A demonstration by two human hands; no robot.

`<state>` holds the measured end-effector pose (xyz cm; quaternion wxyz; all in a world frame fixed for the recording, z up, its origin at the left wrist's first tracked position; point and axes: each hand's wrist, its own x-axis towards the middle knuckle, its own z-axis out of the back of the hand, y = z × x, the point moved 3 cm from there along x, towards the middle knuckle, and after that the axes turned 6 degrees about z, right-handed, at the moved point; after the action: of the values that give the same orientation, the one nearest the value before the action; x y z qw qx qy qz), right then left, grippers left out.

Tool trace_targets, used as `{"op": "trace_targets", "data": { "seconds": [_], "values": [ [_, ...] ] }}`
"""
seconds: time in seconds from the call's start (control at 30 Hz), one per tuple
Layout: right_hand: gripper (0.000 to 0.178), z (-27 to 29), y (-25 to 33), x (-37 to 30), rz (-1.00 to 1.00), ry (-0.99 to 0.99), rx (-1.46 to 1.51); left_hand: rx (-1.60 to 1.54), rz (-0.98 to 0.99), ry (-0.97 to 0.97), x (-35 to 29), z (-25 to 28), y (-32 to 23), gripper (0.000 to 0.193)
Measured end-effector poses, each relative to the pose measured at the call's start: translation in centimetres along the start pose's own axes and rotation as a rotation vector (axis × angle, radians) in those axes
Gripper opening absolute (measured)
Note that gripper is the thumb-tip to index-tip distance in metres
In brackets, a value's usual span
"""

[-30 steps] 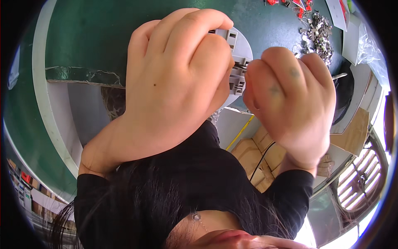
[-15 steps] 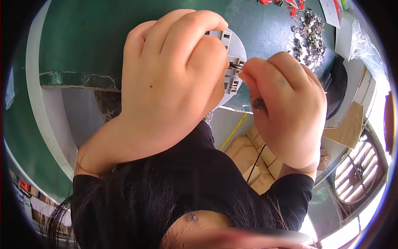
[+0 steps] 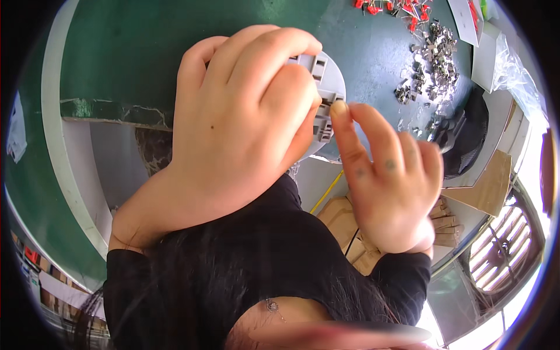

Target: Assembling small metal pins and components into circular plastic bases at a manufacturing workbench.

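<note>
At bench edge (image 3: 119, 112): rnd grey slotted disc (image 3: 331, 81); L hand (image 3: 245, 116) curled, R hand (image 3: 389, 184) pinched, can't tell what's held.

The bare left hand (image 3: 245, 111), back upward, arches across the near edge of the green-topped desk (image 3: 122, 52), fingers curled; the bare right hand (image 3: 394, 181), just beside it, extends its forefinger, thumb hidden; both black-sleeved forearms (image 3: 402, 280) angle inward.

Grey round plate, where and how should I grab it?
Probably by the plate's bare upper-right rim, coming from the right: it curves out past the raised blocks, clear of the right hand, while the left hand hides its left side.
</note>
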<state>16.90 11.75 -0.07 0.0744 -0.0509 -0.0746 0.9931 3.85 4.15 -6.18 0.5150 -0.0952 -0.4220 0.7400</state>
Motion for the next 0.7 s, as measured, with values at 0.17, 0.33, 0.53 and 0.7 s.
{"op": "trace_targets", "data": {
  "seconds": [0.17, 0.33, 0.53, 0.7],
  "values": [
    [0.019, -0.4, -1.7, 0.1, -0.069, 0.109, 0.265, 0.013, -0.003, 0.021, -0.2, 0.0, 0.2, 0.024],
    [0.032, 0.1, -2.5, 0.1, -0.005, -0.515, 1.373, 0.002, -0.036, 0.029, 0.1, 0.0, 0.3, 0.023],
    [0.051, -1.9, -2.1, 0.5, -0.022, -0.892, 1.985, -0.015, -0.004, 0.046, -0.2, 0.3, 0.1, 0.023],
    [0.051, -2.0, -0.5, 1.1, -0.192, -0.967, 1.753, 0.019, 0.007, 0.169, -0.4, 1.1, -0.2, 0.037]
  ]
}}
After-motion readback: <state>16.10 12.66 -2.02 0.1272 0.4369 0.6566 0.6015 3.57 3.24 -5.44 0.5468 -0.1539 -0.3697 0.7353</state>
